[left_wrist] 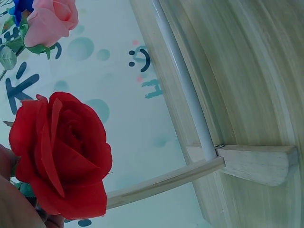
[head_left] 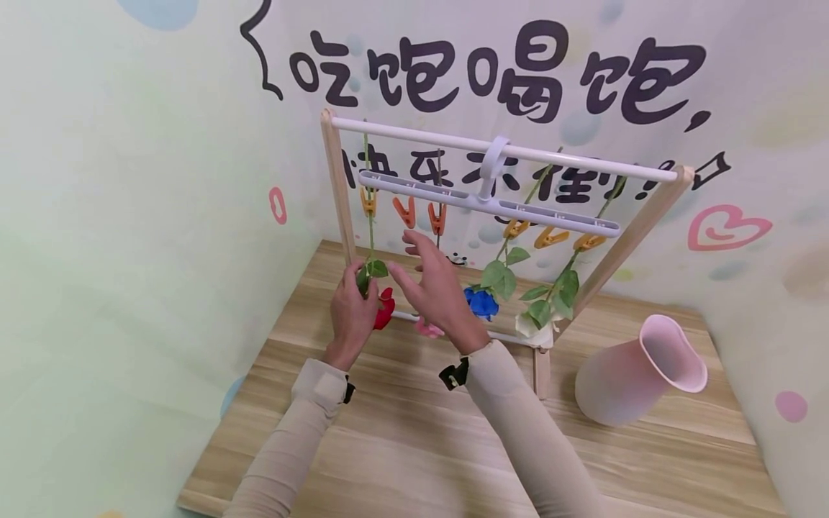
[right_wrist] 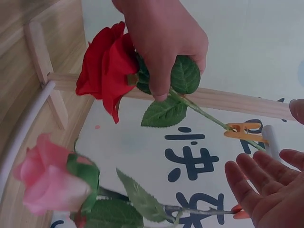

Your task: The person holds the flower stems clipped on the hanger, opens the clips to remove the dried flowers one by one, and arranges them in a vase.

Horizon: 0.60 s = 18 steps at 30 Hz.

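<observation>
The red rose hangs head down, its green stem caught in a yellow-orange clip at the left end of the white hanger. My left hand pinches that stem by the leaves, just behind the bloom. Fingers spread, my right hand is raised beside the stem, below the clips, holding nothing. In the right wrist view its palm faces the stem close to the clip. A pink rose hangs alongside from an orange clip, partly behind my right hand in the head view.
A wooden rack with a white top bar carries the hanger. A blue rose and a white rose hang to the right. One orange clip and one yellow clip hold nothing. A pink vase stands at right.
</observation>
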### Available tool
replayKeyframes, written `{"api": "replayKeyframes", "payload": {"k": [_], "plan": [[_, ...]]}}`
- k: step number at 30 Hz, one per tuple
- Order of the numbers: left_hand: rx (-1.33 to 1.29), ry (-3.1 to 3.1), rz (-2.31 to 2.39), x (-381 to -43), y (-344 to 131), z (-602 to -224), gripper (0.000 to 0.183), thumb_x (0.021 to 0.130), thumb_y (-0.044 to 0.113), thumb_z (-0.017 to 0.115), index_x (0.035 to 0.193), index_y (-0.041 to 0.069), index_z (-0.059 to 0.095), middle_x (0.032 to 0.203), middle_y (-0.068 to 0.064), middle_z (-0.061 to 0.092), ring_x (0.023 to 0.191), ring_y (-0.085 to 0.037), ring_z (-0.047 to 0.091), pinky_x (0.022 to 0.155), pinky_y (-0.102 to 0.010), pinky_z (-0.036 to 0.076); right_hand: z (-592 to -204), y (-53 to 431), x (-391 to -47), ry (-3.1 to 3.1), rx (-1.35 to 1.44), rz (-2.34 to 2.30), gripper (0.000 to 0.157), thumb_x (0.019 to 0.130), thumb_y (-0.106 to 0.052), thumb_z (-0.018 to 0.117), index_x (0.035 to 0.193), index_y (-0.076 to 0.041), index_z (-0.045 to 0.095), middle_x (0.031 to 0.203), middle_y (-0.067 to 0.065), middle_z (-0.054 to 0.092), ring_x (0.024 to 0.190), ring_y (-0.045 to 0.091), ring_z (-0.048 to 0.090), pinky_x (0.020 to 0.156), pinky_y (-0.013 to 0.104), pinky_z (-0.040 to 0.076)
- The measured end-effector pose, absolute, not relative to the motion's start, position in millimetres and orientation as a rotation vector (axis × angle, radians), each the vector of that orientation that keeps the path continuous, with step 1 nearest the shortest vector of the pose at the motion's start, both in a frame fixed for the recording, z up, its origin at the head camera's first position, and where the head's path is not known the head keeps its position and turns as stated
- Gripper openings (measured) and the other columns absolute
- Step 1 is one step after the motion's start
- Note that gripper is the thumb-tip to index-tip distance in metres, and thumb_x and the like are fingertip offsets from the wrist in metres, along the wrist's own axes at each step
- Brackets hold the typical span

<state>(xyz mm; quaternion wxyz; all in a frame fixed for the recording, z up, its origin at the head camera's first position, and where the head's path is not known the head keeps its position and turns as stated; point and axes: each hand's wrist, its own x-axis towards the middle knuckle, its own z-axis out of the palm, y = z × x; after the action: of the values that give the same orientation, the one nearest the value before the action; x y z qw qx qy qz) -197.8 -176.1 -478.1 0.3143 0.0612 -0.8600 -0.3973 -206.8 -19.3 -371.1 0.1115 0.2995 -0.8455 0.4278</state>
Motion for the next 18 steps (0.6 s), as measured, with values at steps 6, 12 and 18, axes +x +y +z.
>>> {"api": "replayKeyframes", "payload": {"k": [6,12,18], "plan": [[0.149,-2.271,-1.048,-196.0,-176.3,-477.2,0.032,0.096,0.01,0.062,0.125,-0.001,0.054,0.092,-0.019,0.066,0.072,-0.03,0.057,0.064,-0.041,0.05,-369.7,-31.0,-209.4,-2.484,0.824,1.314,0.059,0.097,-0.036,0.063,0.146,-0.009,0.044,0.14,0.009,0.055,0.121,0.022,0.059,0.09,0.039,0.055],[0.155,-2.272,-1.054,-195.0,-175.9,-476.0,0.031,0.096,0.01,0.063,0.124,-0.002,0.055,0.094,-0.02,0.067,0.074,-0.03,0.058,0.066,-0.042,0.051,-368.8,-40.8,-214.9,-2.517,0.778,1.31,0.057,0.097,-0.038,0.062,0.144,-0.011,0.045,0.14,0.008,0.056,0.121,0.02,0.06,0.091,0.036,0.055],[0.154,-2.263,-1.042,-194.9,-176.8,-478.7,0.03,0.096,0.01,0.063,0.123,-0.001,0.055,0.101,-0.021,0.068,0.082,-0.033,0.064,0.075,-0.046,0.056,-370.6,-50.0,-220.5,-2.505,0.758,1.31,0.055,0.097,-0.037,0.062,0.143,-0.011,0.046,0.139,0.008,0.058,0.12,0.021,0.061,0.092,0.036,0.055]]}}
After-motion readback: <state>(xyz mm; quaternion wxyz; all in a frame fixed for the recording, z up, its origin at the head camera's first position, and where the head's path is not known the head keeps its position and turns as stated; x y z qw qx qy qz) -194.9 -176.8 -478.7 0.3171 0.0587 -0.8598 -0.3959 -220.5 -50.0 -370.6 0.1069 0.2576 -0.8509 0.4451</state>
